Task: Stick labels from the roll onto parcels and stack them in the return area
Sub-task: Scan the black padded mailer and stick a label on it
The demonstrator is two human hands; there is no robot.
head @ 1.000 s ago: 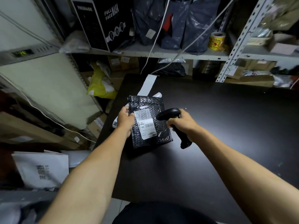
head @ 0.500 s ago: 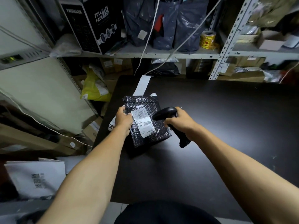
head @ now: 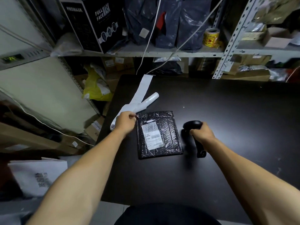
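A black bubble-wrap parcel [head: 159,135] lay flat on the dark counter [head: 235,111], a white shipping label [head: 152,136] already stuck on its top face. The left hand [head: 125,122] sat at the parcel's upper left corner, fingers curled over a white label strip [head: 138,98] that trailed back toward the shelf [head: 162,53]. The right hand [head: 203,131] gripped a black barcode scanner [head: 195,137] just beside the parcel's right edge, its head blurred. On the shelf stood a black mask box [head: 95,21], grey plastic bags [head: 170,21] and a yellow tape roll [head: 211,37].
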